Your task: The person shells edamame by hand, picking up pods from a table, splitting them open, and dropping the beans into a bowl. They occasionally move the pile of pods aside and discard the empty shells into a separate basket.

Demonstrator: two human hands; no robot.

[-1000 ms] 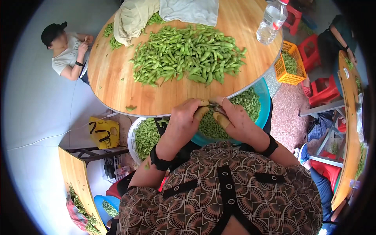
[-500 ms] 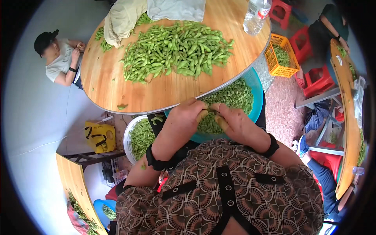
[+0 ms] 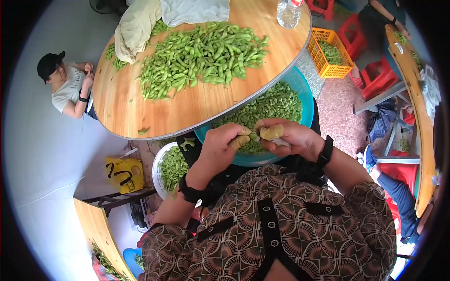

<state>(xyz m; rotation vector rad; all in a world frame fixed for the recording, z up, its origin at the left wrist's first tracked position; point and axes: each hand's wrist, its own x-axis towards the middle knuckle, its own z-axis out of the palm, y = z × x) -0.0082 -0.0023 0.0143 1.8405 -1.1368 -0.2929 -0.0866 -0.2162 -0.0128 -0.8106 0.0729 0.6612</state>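
At frame centre, the left hand point(image 3: 220, 147) and right hand point(image 3: 293, 138) pinch one green pod point(image 3: 253, 136) over the blue basin point(image 3: 307, 91), mid-shelling; next it likely needs splitting.

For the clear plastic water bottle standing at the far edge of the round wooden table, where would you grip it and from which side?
Grip the clear plastic water bottle around its cylindrical body, coming from the side. It stands upright, so fingers can wrap the round wall; the heap of green pods lies apart to its left, leaving room.

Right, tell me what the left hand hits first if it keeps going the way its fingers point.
Likely the right hand: the left hand points across at it, their fingertips meeting over the blue basin of beans.
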